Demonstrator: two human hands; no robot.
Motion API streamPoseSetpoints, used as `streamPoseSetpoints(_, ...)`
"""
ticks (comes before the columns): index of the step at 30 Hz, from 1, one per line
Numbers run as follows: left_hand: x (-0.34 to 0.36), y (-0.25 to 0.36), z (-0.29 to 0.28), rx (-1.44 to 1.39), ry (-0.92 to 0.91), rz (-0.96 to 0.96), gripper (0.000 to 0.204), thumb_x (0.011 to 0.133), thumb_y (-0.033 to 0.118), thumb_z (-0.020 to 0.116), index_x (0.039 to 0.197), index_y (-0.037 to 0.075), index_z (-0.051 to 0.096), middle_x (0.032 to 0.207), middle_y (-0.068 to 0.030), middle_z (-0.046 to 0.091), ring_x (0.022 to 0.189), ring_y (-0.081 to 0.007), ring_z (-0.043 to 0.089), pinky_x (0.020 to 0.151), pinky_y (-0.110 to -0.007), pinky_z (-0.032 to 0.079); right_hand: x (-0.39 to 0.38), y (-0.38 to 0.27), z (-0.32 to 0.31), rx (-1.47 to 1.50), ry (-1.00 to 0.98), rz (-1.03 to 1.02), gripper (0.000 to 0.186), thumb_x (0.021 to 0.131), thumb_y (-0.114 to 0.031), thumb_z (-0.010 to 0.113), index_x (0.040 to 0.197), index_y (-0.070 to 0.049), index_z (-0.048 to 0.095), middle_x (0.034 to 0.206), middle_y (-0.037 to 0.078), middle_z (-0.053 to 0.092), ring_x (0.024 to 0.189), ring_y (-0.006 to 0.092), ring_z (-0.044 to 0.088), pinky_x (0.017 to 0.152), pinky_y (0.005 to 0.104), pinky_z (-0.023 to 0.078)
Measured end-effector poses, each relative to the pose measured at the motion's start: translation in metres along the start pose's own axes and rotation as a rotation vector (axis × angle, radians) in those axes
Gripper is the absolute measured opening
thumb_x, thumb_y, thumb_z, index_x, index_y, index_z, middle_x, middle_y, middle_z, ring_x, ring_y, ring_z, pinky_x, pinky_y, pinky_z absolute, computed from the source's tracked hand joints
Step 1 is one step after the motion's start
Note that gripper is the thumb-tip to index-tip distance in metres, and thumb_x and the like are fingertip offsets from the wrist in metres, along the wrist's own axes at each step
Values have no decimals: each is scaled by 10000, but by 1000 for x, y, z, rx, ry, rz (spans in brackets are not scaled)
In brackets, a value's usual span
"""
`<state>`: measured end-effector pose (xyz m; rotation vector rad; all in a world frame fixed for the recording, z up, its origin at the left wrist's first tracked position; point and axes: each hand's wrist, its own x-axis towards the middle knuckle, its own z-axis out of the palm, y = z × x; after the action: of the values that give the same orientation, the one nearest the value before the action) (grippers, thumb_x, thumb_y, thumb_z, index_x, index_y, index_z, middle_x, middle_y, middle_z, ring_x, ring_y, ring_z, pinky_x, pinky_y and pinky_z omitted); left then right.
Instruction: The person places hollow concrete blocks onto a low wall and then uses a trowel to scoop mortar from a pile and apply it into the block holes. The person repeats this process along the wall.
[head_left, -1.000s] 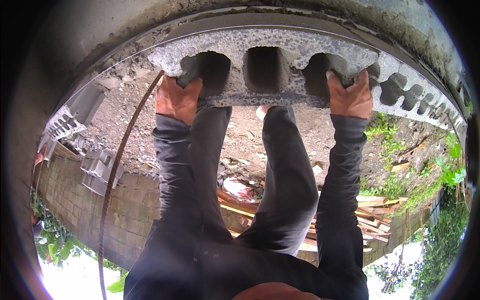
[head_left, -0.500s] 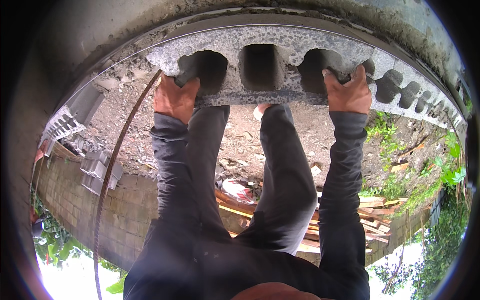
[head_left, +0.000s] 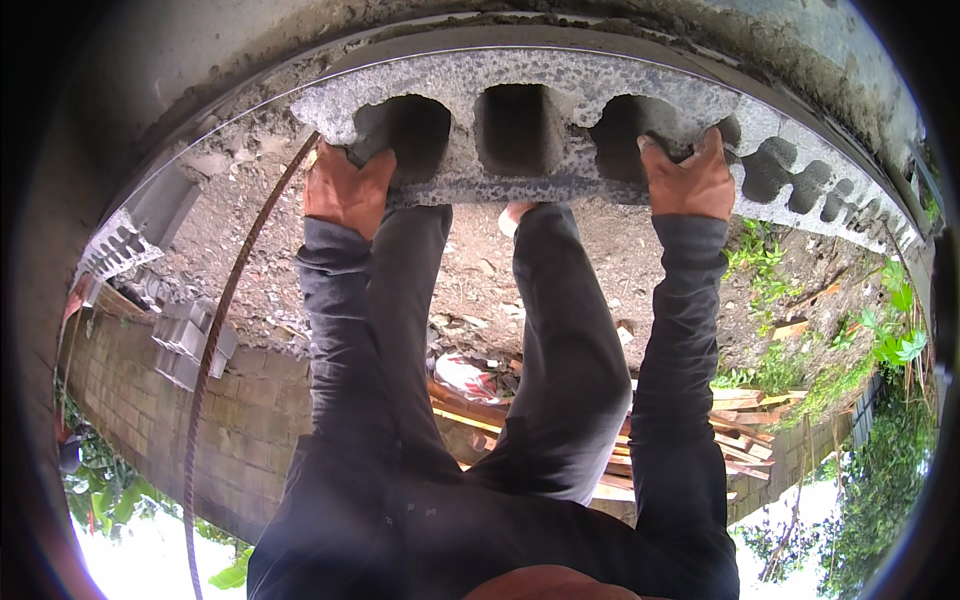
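Your grip is closed: left hand [head_left: 348, 190] and right hand [head_left: 690, 185] clasp the hollow grey block [head_left: 568, 140] near its ends. It lines up beside the block row's [head_left: 775, 122] left end, not yet released.

Fingers [head_left: 712, 146] partly hidden (by the block [head_left: 570, 132]); rod [head_left: 237, 270] cut off below.

The left hand [head_left: 347, 185] and right hand [head_left: 690, 183] grip a hollow concrete block [head_left: 572, 145] near its ends, a rusty rod [head_left: 213, 347] at left
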<state>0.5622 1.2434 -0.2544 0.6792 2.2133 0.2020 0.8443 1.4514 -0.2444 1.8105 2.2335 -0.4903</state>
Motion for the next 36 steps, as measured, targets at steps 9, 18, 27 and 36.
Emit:
streamPoseSetpoints(9,-2,11,0,-99,25,-61,364,788,345,696,879,-5,656,765,-207,675,766,-391,670,703,-432,514,2,-2,-1,-15,-26,4,558,734,-408,787,980,17,521,732,225,665,735,430,673,678,468,537)
streamPoseSetpoints(18,-1,11,-5,87,-39,7,348,793,345,685,879,8,677,799,-215,676,798,-405,661,710,-436,514,6,-5,-8,-66,-95,29,553,741,-413,785,962,19,519,745,231,673,741,418,686,672,460,550)
streamPoseSetpoints(27,6,-2,4,37,-36,-43,430,768,394,686,831,-31,666,801,-271,659,832,-440,651,731,-464,511,6,0,-2,-66,-32,-24,580,725,-449,780,965,22,541,757,223,677,755,423,687,692,452,551)
streamPoseSetpoints(36,7,-5,5,-40,-34,-14,497,762,412,642,906,-64,632,834,-271,675,833,-426,668,784,-454,530,7,4,2,-153,7,-82,660,715,-505,771,996,51,554,823,244,676,815,431,677,725,460,535)
